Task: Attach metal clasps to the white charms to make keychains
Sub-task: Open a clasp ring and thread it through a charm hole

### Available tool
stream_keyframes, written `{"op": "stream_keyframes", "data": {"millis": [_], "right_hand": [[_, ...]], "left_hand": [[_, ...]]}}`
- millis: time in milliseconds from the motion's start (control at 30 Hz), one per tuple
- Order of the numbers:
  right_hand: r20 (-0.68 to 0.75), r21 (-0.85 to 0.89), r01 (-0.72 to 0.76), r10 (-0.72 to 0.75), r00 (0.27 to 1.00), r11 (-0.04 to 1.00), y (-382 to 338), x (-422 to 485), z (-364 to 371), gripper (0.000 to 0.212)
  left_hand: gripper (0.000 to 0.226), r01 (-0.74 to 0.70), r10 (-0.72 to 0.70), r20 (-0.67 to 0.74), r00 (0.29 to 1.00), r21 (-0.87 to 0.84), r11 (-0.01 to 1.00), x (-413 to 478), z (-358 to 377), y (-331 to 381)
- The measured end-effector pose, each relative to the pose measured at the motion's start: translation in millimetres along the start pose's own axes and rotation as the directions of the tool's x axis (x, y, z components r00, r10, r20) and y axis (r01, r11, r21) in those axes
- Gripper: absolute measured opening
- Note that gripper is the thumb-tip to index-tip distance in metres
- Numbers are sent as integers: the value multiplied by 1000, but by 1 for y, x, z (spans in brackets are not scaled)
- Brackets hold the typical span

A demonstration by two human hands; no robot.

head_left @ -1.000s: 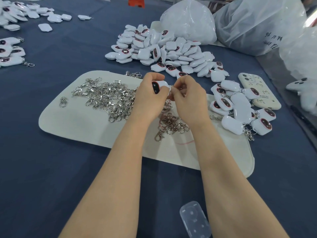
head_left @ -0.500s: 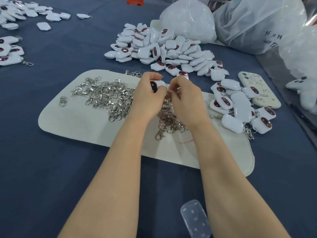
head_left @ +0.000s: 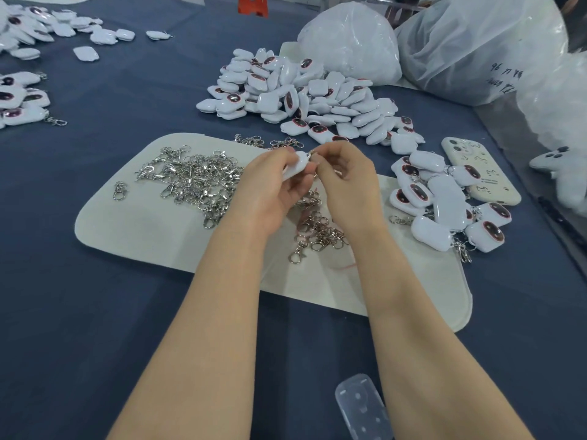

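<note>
Gripping one white charm [head_left: 297, 168] just above the cream mat [head_left: 143, 230], our left hand [head_left: 270, 185] has thumb and fingers curled round it, plain white side showing. Our right hand [head_left: 346, 188] meets it at the charm's top corner. Thumb and forefinger pinch a small metal clasp [head_left: 313, 154], and the other fingers are loosely curled. We cannot tell whether the ring is through the charm's loop, too small. Both hands are close together over the middle of the mat.

Left of the hands on the mat lies a silver clasp heap [head_left: 197, 179], with one stray clasp [head_left: 119, 190] apart at its left. Below the hands is a smaller clasp bunch [head_left: 317, 230], slightly pinkish.

Behind the mat on the blue counter [head_left: 79, 312] we see a big charm pile [head_left: 301, 96], some with the dark oval face up. At the mat's right edge sits a cluster of finished keychains [head_left: 444, 204], charms with clasps on, just beside a cream phone [head_left: 482, 173]. Plastic bags [head_left: 352, 42] stand behind the pile. More charms [head_left: 19, 100] lie far left. A clear plastic case [head_left: 362, 408] lies at the bottom edge beside our right forearm.
</note>
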State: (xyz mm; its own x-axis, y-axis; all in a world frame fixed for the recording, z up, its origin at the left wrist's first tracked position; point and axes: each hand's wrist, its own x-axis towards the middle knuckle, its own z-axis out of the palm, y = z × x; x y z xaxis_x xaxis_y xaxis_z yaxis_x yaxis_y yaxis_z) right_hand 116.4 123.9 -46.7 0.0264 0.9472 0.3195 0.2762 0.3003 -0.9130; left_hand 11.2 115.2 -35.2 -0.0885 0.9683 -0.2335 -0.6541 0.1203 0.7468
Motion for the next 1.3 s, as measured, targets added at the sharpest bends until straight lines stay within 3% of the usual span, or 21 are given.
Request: {"op": "stream_keyframes", "data": {"millis": [100, 167, 300, 467, 533, 633, 700, 800, 900, 1033, 1200, 1300], "right_hand": [[-31, -55, 67, -69, 997, 996, 0, -1, 2, 11], [-30, -173, 142, -149, 988, 975, 0, -2, 2, 10], [39, -335, 187, -185, 982, 924, -1, 0, -1, 11], [55, -349, 137, -126, 991, 927, 1, 1, -4, 12], [58, -285, 99, -86, 995, 953, 1, 1, -5, 11], [88, -54, -10, 15, 996, 999, -3, -1, -3, 17], [92, 70, -59, 53, 994, 996, -6, -2, -1, 24], [94, 114, -80, 69, 993, 990, -9, -2, -1, 22], [114, 139, -99, 83, 990, 985, -11, -2, -2, 20], [133, 200, -137, 112, 985, 970, -10, -2, -2, 12], [-1, 89, -72, 72, 997, 993, -7, 0, 1, 13], [-56, 59, -35, 39, 998, 998, -5, 1, 0, 14]], "left_hand": [[14, 71, -69, 37, 997, -59, 996, -2, 0, 2], [14, 63, -64, 11, 998, 10, 998, -2, -1, 1], [10, -79, 101, -77, 992, 253, 964, 2, -1, -2], [18, -246, 278, 26, 960, 550, 798, -1, -2, -7], [17, -244, 272, 9, 962, 473, 847, -1, -1, -6], [13, -146, 151, -40, 988, 110, 983, -1, 2, -1], [9, -71, 71, -1, 997, -51, 996, -2, 1, 1], [9, 25, -12, 80, 997, -170, 985, -2, -2, 4], [9, 97, -75, 112, 991, -213, 972, -2, -4, 4], [10, 84, -68, 95, 993, -168, 982, -2, -4, 2], [8, -15, 16, 43, 999, -25, 1000, -1, 2, -1], [8, -53, 53, 14, 998, -38, 998, -1, 1, -2]]}}
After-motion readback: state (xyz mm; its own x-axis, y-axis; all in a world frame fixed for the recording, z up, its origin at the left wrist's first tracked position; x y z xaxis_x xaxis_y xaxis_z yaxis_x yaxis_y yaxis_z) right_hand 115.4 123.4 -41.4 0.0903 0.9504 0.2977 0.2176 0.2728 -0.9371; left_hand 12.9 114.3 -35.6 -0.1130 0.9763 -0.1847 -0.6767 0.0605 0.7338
